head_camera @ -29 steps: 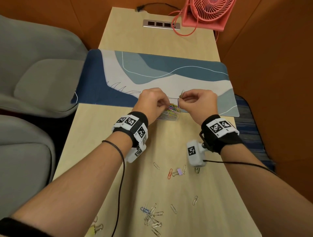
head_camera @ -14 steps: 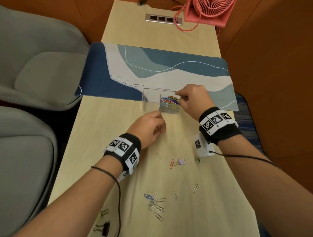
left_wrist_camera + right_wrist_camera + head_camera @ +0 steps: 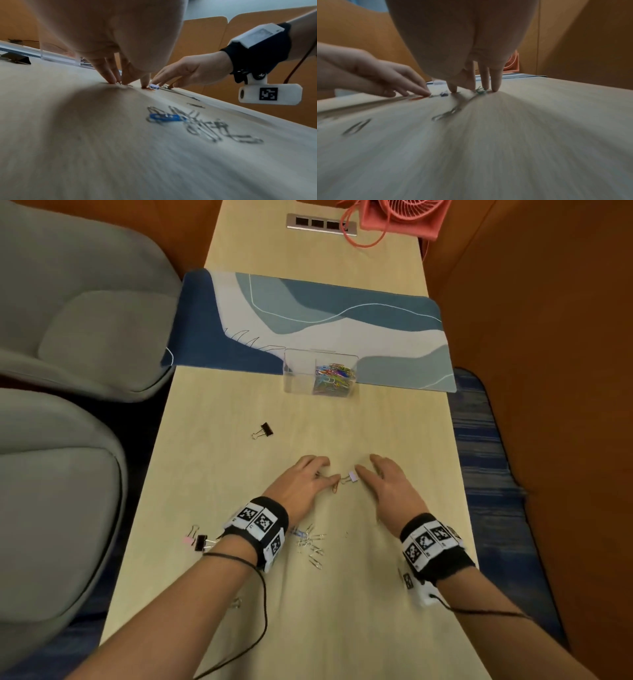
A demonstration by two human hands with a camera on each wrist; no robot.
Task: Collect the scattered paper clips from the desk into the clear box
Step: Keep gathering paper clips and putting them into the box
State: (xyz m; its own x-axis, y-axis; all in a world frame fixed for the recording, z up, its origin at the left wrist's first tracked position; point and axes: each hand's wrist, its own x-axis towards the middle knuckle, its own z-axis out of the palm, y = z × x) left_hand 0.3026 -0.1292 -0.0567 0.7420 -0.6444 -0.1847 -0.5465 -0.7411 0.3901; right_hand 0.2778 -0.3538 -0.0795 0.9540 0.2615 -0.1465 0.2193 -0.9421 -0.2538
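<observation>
The clear box (image 3: 298, 371) stands at the desk mat's near edge, with coloured paper clips (image 3: 334, 376) in its right compartment. Both hands are well short of it, fingers straight and tips down on the desk. My left hand (image 3: 318, 474) touches an orange clip (image 3: 335, 487), and its fingertips (image 3: 111, 79) press the wood. My right hand (image 3: 368, 470) lies beside a small lilac binder clip (image 3: 352, 477); its fingertips (image 3: 494, 86) touch down by a green clip (image 3: 480, 91). A pile of silver clips (image 3: 311, 544) lies near my left wrist.
A black binder clip (image 3: 264, 430) lies left of centre, and pink and black binder clips (image 3: 197, 540) sit near the left edge. The blue desk mat (image 3: 308, 316) and a red fan (image 3: 400, 215) are farther back. Grey chairs (image 3: 68, 337) stand on the left.
Both hands have drawn back from the clear box to the scattered clips nearer me. The right hand no longer pinches a clip over the box. Both now rest fingertips on the desk.
</observation>
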